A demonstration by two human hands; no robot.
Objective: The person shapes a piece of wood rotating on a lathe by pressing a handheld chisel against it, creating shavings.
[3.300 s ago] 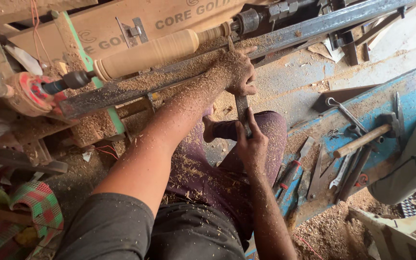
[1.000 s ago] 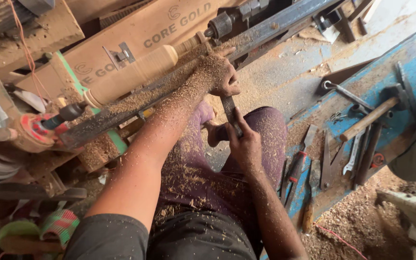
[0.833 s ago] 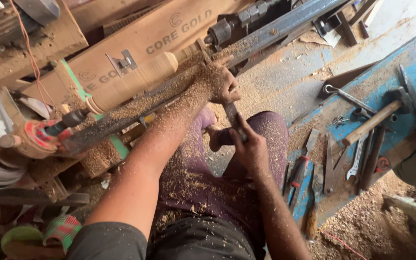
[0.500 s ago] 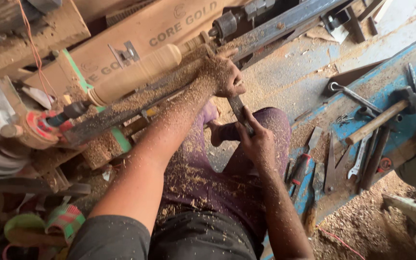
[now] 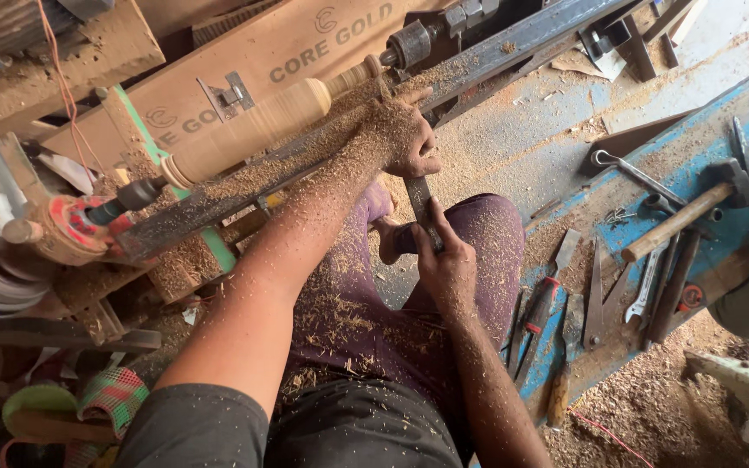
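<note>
A pale wooden spindle (image 5: 257, 130) is mounted on a lathe, above a dark metal rest bar (image 5: 218, 204) strewn with shavings. My left hand (image 5: 405, 139), coated in sawdust, grips the blade end of a flat metal chisel (image 5: 420, 205) near the spindle's narrow right end. My right hand (image 5: 446, 260) is closed around the chisel's lower part, close to my knee in purple trousers. The chisel's tip is hidden behind my left hand.
A blue wooden board (image 5: 704, 182) to the right carries a hammer (image 5: 687, 217), wrenches (image 5: 630, 173) and several chisels (image 5: 548, 299). A cardboard box (image 5: 305, 52) stands behind the lathe. The pulley and motor end (image 5: 10, 260) is at far left. Sawdust covers the floor.
Both hands stay on the chisel at the spindle's right end; the view has shifted slightly. My grip looks the same.
</note>
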